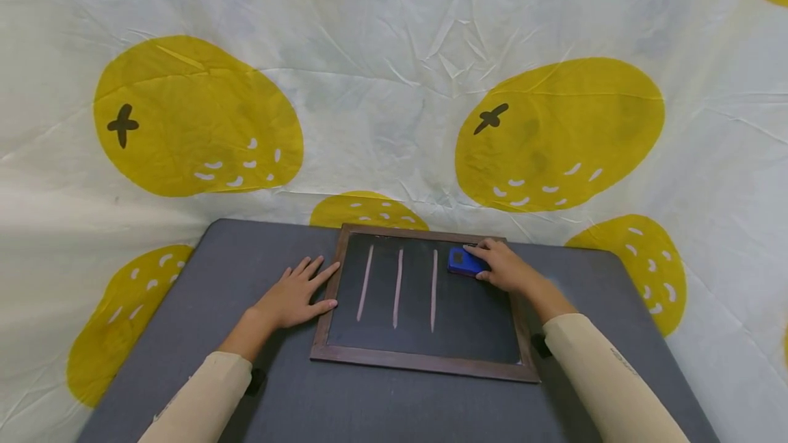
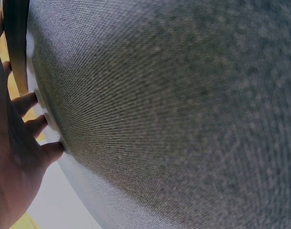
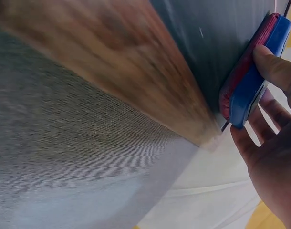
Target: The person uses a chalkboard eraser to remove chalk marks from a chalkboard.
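Observation:
A wood-framed chalkboard (image 1: 382,340) lies on the dark table, with three pale pink chalk lines (image 1: 399,289) drawn on its left and middle part. My right hand (image 1: 505,266) grips a blue chalkboard eraser (image 1: 463,262) near the board's upper right corner. In the right wrist view the eraser (image 3: 253,78) shows a red felt side facing the board, with the thumb on one edge and fingers on the other. My left hand (image 1: 298,296) is spread with straight fingers, its fingertips touching the board's left frame. The left wrist view shows that hand (image 2: 16,157) at the far left.
The grey table (image 1: 382,405) extends around the chalkboard on both sides and in front. Behind it hangs a white cloth (image 1: 375,122) printed with yellow fruit shapes, close to the table's back edge.

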Available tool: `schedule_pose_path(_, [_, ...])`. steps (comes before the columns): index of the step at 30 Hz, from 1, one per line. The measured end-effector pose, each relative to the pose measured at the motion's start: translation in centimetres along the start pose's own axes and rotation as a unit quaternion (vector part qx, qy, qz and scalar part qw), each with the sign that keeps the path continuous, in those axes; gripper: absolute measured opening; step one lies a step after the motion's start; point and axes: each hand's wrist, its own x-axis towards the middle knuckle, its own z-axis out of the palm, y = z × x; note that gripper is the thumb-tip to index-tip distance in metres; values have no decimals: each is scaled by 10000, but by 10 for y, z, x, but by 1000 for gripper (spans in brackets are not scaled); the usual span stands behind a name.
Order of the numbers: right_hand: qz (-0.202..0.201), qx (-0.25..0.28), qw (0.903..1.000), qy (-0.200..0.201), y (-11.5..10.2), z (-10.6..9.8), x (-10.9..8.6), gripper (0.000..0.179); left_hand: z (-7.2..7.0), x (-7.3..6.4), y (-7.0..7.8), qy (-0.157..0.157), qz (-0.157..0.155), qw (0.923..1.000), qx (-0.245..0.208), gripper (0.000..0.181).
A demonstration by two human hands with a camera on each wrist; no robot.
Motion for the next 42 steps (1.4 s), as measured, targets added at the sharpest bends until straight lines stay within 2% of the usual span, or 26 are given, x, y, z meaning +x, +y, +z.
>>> schedule_pose_path(4, [161, 89, 9998, -56, 4, -3, 8, 65, -1, 0, 0, 0, 0, 10000, -25, 83])
schedule_pose_path(11, [-13, 36, 10000, 35, 8, -9, 19, 61, -1, -1, 0, -17, -15, 10000, -24, 83])
schedule_pose_path(21, [78, 174, 9998, -62, 10, -13, 23, 61, -1, -1, -1, 27, -11, 10000, -24, 82])
schedule_pose_path(33, [-31, 210, 9996, -166, 11, -15, 20, 60, 1, 2, 1, 18, -51, 10000, -57, 83])
schedule_pose_path(42, [-87, 68, 9996, -271, 14, -15, 4, 61, -1, 5, 5, 53, -112, 9998, -122, 83])
